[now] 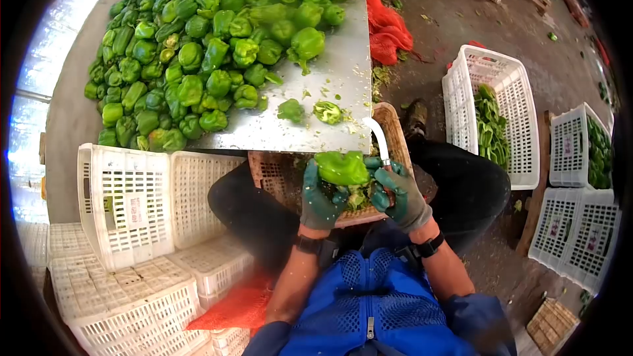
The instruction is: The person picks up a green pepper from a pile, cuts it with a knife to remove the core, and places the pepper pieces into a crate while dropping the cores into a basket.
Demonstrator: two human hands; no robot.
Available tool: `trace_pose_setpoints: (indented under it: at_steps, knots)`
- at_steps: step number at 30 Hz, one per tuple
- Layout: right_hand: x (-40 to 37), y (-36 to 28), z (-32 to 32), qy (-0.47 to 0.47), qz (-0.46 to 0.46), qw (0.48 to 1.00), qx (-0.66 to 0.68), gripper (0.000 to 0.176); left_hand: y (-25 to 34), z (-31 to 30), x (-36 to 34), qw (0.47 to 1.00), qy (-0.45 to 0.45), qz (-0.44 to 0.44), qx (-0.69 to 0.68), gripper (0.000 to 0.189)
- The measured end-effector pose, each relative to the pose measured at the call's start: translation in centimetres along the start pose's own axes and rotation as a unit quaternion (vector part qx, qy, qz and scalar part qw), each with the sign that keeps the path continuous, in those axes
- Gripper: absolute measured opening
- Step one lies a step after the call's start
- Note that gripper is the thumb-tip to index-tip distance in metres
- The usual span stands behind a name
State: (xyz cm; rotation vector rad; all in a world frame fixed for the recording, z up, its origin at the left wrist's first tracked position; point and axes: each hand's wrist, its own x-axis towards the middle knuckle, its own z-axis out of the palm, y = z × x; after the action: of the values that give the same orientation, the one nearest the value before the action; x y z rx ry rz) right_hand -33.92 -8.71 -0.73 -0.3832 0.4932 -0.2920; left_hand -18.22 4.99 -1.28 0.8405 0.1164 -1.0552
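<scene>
A green bell pepper (342, 168) lies in the fingers of my gloved left hand (319, 196), held above a crate of trimmings. My right hand (399, 194), also in a green-and-grey glove, is closed round the handle of a curved knife (377, 133). Its pale hooked blade points up and away from me, beside the pepper and close to the table edge. Under my hands, between my knees, sits a brownish perforated crate (389, 120) with green scraps inside. A big heap of bell peppers (191, 56) covers much of the metal table (330, 92) in front.
Pepper pieces (328, 112) lie near the table's edge. White crates (125, 207) stand at my left. To the right, a white crate (521, 102) holds long green peppers, with more stacked crates (573, 224) beyond. Red netting (386, 29) hangs beside the table.
</scene>
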Motion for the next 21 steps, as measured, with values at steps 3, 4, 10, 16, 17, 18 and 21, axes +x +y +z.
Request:
trace_pose_setpoints:
  at_steps: [3,4,10,16,17,18,21]
  knots:
    - [0.1,-0.4,0.7,-0.069,-0.014,0.994,-0.083,0.047,-0.8,-0.6,0.9,0.998,0.029,0.003,-0.062,0.048]
    - [-0.1,-0.3,1.9,-0.045,-0.015,0.994,-0.098,0.053,-1.0,-0.7,1.2,0.992,0.013,-0.013,-0.121,0.049]
    - [0.2,0.5,3.4,-0.047,-0.039,0.995,-0.076,0.061,-1.9,-2.5,2.3,0.978,-0.034,-0.044,-0.2,0.054]
    - [1.2,1.0,2.3,0.017,-0.057,0.982,-0.179,0.046,-2.0,-1.5,2.2,0.987,0.054,-0.028,-0.152,0.054]
    - [1.5,0.9,2.3,0.049,-0.08,0.977,-0.192,0.041,-1.9,-1.8,2.3,0.988,0.042,-0.048,-0.143,0.054]
    - [1.7,0.8,2.3,0.081,-0.103,0.97,-0.204,0.035,-1.9,-2.1,2.5,0.988,0.042,-0.049,-0.143,0.054]
    - [1.7,0.4,2.6,0.091,-0.138,0.975,-0.149,0.027,-2.0,-2.4,2.6,0.99,0.023,-0.095,-0.106,0.054]
